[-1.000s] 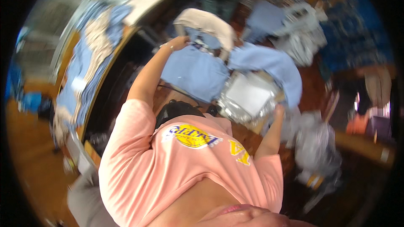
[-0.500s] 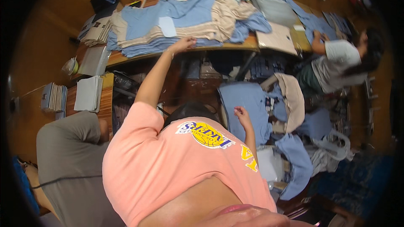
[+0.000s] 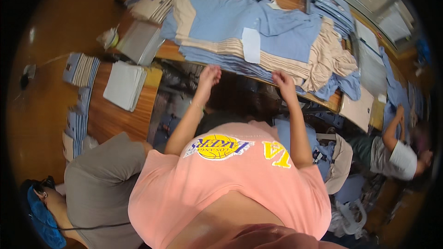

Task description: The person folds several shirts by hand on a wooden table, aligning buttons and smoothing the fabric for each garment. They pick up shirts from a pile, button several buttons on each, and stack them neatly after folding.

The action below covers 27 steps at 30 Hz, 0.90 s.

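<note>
A blue shirt (image 3: 226, 18) lies spread over the long table, on top of layered beige shirts (image 3: 226, 46) and more blue ones (image 3: 221, 60). A white rectangular sheet (image 3: 251, 45) rests at the shirt's near edge. My left hand (image 3: 211, 77) is just before the table's front edge, its fingers curled and nothing visible in them. My right hand (image 3: 283, 83) is at the pile's near edge, close to the beige layers, with fingers drawn together. Whether cloth is between those fingers is hidden. Crumpled beige cloth (image 3: 327, 55) lies right of the spread shirt.
Clear plastic bags (image 3: 140, 41) lie at the table's left end. A side table (image 3: 110, 124) holds a white stack (image 3: 124, 85) and packed shirts (image 3: 82, 69). One person in grey (image 3: 101, 180) is at my left; another (image 3: 392, 157) works at the far right. Folded packs (image 3: 332, 11) stand behind.
The view has swung to the right. My right hand has risen from beside my body to the pile's front edge. My left hand has come down slightly from the pile's edge.
</note>
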### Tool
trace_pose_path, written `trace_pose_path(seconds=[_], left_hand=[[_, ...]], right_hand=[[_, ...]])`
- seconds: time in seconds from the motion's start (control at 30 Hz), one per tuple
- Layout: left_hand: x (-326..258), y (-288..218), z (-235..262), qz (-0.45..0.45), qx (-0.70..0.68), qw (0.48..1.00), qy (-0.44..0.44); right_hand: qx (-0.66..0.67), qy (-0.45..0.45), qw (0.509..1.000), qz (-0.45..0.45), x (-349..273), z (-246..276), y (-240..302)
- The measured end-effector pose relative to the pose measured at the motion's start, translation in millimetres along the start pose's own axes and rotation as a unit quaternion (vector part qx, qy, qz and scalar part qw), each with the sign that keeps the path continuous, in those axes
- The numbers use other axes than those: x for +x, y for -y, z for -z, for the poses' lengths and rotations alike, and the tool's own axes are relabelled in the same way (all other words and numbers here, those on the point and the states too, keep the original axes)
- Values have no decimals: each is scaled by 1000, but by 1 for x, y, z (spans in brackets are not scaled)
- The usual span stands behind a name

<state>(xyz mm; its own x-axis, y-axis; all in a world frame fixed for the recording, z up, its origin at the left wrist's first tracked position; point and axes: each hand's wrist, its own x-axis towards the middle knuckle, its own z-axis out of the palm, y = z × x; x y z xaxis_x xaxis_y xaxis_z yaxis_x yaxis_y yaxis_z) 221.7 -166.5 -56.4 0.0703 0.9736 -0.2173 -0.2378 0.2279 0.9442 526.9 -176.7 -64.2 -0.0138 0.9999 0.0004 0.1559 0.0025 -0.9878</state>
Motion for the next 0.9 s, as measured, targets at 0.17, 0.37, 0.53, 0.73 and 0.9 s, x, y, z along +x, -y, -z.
trace_pose_path(seconds=[0.17, 0.37, 0.53, 0.73, 0.9], left_hand=[[70, -64, -9, -110, 85, 988, -70], [120, -80, -28, -183, 318, 921, 128], [148, -70, -38, -271, 432, 833, 215], [143, -103, -64, -268, 422, 831, 244], [145, -91, -103, 194, -32, 910, 364]], right_hand=[[-173, -68, 983, 0, 111, -30, 5], [3, 7, 999, -48, 139, -49, 10], [120, -74, 990, 19, 153, -11, 35], [-14, -232, 968, 98, 116, 4, 93], [-424, -153, 838, 307, 57, -33, 130]])
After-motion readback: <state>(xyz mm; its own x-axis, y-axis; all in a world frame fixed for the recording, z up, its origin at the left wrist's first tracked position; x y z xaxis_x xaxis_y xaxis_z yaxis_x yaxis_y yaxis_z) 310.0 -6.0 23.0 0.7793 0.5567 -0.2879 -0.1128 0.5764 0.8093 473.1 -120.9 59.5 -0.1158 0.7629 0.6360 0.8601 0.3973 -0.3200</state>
